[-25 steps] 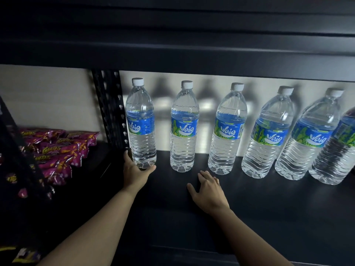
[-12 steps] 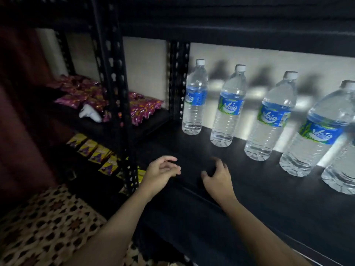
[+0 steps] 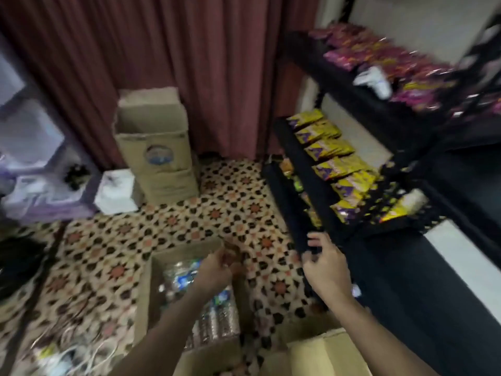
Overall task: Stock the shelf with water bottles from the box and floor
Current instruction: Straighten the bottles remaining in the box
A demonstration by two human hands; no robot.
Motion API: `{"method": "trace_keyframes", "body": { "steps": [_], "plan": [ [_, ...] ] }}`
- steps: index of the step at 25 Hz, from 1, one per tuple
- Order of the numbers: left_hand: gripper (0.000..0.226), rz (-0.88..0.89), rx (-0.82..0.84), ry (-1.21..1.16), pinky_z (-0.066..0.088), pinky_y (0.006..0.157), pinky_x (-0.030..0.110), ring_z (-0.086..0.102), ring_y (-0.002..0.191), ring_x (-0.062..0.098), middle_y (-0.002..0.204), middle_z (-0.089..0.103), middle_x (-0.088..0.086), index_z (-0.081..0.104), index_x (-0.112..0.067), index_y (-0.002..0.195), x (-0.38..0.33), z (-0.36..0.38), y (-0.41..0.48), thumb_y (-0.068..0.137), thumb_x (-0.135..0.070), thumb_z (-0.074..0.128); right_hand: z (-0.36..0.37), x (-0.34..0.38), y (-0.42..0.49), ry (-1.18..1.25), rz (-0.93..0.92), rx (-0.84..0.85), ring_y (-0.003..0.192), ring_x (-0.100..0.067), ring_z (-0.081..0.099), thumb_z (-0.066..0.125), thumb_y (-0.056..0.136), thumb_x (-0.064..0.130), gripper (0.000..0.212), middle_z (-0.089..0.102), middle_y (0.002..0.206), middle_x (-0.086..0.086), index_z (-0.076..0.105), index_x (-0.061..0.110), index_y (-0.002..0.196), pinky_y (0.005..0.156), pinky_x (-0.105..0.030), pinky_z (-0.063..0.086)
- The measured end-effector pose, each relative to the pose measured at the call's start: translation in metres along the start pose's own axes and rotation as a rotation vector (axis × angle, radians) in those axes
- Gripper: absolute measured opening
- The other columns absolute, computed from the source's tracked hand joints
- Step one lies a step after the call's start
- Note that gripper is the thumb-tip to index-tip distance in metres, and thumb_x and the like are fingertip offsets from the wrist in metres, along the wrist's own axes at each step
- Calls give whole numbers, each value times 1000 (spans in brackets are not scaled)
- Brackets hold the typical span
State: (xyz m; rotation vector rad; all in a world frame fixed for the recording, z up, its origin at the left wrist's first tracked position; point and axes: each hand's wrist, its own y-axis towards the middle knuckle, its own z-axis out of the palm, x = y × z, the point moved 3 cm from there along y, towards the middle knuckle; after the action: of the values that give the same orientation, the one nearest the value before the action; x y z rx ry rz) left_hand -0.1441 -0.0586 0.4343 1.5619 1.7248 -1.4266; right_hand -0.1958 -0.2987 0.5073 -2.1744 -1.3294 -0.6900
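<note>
Dark red curtain hangs across the back. Tall open cardboard carton stands against it, with a white tissue box just beside it on the left. Purple snack packets are piled at upper right; a white object lies among them, too blurred to identify. A row of yellow packets sits one level below. White cables lie tangled at lower left. A pale purple storage unit is at far left, blurred.
</note>
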Motion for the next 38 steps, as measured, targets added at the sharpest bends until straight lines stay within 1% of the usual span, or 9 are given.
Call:
{"method": "trace_keyframes", "body": {
  "steps": [5,10,13,15,18,26,30,33,38],
  "plan": [
    [45,-339,-60,5,48,73,35,66,95,35,100,69,9,51,-19,119,174,-52,5,78,-30,69,172,-19,-4,-188,6,468,100,-18,63,60,90,25,27,64,112,5,61,26,117,80,-32,51],
    [43,-548,-12,179,51,77,38,66,98,38,105,69,16,58,-9,118,307,-46,22,85,-34,66,313,-79,-13,-235,213,755,112,-21,59,59,91,22,38,62,126,-3,55,20,129,91,-30,48],
    [67,-610,48,196,48,70,25,65,97,28,102,69,5,62,-10,121,378,-6,54,69,-52,60,391,-129,-1,-284,280,776,125,-23,53,58,91,24,53,55,140,-5,45,21,142,93,-27,44],
    [75,-608,88,176,46,78,26,63,110,28,122,65,7,59,-15,129,417,28,85,71,-61,58,446,-161,12,-279,327,777,130,-26,48,58,92,26,61,48,146,-6,36,19,148,96,-29,42],
    [62,-602,41,104,44,88,28,59,118,31,131,61,13,51,-9,137,465,72,137,86,-38,71,519,-200,35,-242,301,712,132,-28,45,58,93,36,60,45,147,-10,38,16,146,107,-36,41],
    [83,-650,20,53,39,112,45,44,134,37,149,40,22,24,-8,153,559,162,245,89,-37,67,654,-281,88,-293,398,646,143,-32,30,65,89,36,85,30,156,-16,20,2,152,116,-37,28],
    [93,-755,-69,73,28,116,43,27,142,36,153,22,23,8,-3,156,568,187,267,89,-30,66,677,-298,95,-319,466,536,138,-32,35,63,88,23,70,38,148,-21,30,-5,143,111,-32,29],
    [109,-829,-104,75,20,120,42,17,147,35,159,14,21,-3,-2,155,563,197,272,84,-39,71,675,-302,102,-333,490,437,126,-34,51,63,85,19,53,54,136,-18,46,0,132,95,-34,44],
    [132,-928,-88,25,22,120,44,18,148,37,160,16,23,-4,1,154,567,199,288,70,-59,79,663,-310,106,-281,456,536,120,-34,58,63,88,27,57,58,133,-18,44,5,137,82,-29,45]
  ]
}}
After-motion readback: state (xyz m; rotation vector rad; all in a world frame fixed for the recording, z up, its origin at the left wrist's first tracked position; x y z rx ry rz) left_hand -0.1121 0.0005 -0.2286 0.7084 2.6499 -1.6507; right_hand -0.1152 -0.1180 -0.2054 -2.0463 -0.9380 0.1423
